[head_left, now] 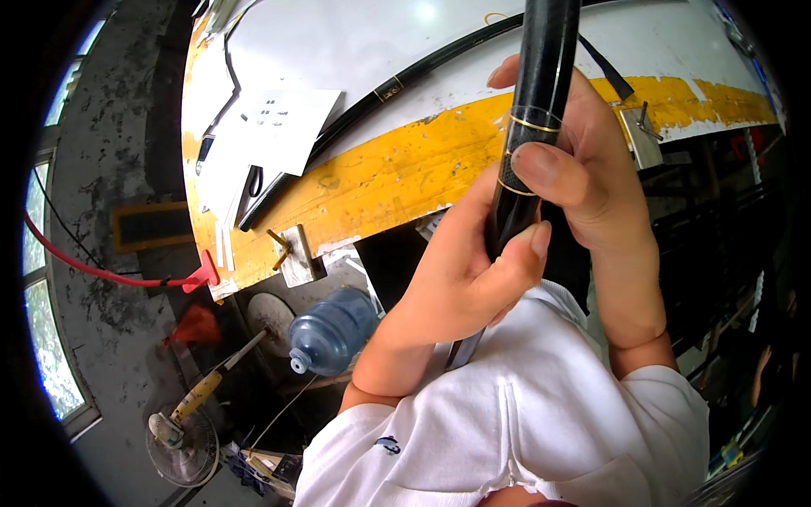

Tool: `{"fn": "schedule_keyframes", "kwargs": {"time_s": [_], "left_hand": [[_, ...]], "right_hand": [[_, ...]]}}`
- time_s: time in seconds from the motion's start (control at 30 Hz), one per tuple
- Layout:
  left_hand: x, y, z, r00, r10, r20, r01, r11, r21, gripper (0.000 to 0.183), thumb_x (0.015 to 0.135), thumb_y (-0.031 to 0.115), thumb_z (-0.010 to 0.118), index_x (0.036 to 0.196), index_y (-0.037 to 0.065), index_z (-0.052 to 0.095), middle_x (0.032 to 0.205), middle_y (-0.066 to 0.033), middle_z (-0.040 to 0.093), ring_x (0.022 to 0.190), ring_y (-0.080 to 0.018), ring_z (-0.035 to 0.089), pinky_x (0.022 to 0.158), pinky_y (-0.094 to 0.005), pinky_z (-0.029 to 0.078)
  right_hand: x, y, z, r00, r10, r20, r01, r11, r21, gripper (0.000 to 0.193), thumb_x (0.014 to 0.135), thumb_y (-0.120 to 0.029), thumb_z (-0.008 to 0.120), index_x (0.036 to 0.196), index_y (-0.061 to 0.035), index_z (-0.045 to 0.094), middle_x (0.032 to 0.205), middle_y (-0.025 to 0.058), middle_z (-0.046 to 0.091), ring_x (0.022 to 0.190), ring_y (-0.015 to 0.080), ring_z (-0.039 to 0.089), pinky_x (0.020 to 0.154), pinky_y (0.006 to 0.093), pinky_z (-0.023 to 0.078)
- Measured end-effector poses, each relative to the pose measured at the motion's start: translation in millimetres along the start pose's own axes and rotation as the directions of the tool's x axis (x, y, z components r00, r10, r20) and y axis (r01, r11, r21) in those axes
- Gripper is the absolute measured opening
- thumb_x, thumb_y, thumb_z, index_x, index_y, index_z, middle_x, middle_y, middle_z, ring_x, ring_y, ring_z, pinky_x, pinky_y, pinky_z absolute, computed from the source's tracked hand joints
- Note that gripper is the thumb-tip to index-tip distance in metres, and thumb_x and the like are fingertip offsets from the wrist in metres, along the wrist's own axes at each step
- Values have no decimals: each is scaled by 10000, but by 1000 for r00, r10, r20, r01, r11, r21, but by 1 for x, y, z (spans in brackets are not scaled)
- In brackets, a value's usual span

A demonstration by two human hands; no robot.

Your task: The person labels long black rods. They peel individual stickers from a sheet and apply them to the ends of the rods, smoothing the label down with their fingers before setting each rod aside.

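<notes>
A glossy black pole [545,59] with thin gold rings runs up from against my white shirt and out past the top of the view. My left hand [473,279] is wrapped round its lower part, thumb along the side. Higher up, my right hand [583,177] grips the same pole, its thumb pressed on the patterned band between two gold rings. A clear, thin film [534,115] curves around the pole at that band, partly covered by the right thumb. Another black pole [389,89] with gold rings lies across the table beyond my hands.
The white table [456,25] has a worn yellow edge. White paper sheets [291,127] lie at its left. Metal clamps [296,253] sit on the near edge. Below stand a blue water bottle [338,325] and a fan [182,444]; a red hose [110,275] reaches the table corner.
</notes>
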State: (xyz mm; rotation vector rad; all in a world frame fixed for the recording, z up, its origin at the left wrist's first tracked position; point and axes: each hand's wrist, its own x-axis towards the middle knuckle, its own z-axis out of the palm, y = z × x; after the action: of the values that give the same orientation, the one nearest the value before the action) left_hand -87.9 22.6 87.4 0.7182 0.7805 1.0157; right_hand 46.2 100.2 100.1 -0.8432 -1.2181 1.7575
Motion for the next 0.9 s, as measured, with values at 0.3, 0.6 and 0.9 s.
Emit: {"fn": "schedule_keyframes", "kwargs": {"time_s": [0.3,0.6,0.9], "left_hand": [[2,-14,11,968,190,-164,-97,885,455,308,836,64,611,1076,8,426,770,-66,612,665,-151,594,639,-281,477],[6,-11,11,991,85,-102,-46,941,334,212,852,35,565,1018,19,434,685,-20,500,526,-75,442,468,-234,354],[10,1,15,979,-115,166,131,987,-89,222,880,142,571,903,29,381,530,4,394,375,-28,295,320,-201,212]], "right_hand": [[6,-14,-8,988,-131,-83,95,936,-340,577,697,-191,695,1220,-36,506,729,-73,423,617,23,396,553,197,304],[14,-2,-27,944,-304,-131,232,890,-392,587,749,-274,718,1257,-72,505,777,-39,498,625,27,429,564,179,344],[1,-10,-43,883,-432,-183,366,878,-309,509,913,-500,559,1093,-24,579,869,19,557,650,27,482,530,155,373]]}}
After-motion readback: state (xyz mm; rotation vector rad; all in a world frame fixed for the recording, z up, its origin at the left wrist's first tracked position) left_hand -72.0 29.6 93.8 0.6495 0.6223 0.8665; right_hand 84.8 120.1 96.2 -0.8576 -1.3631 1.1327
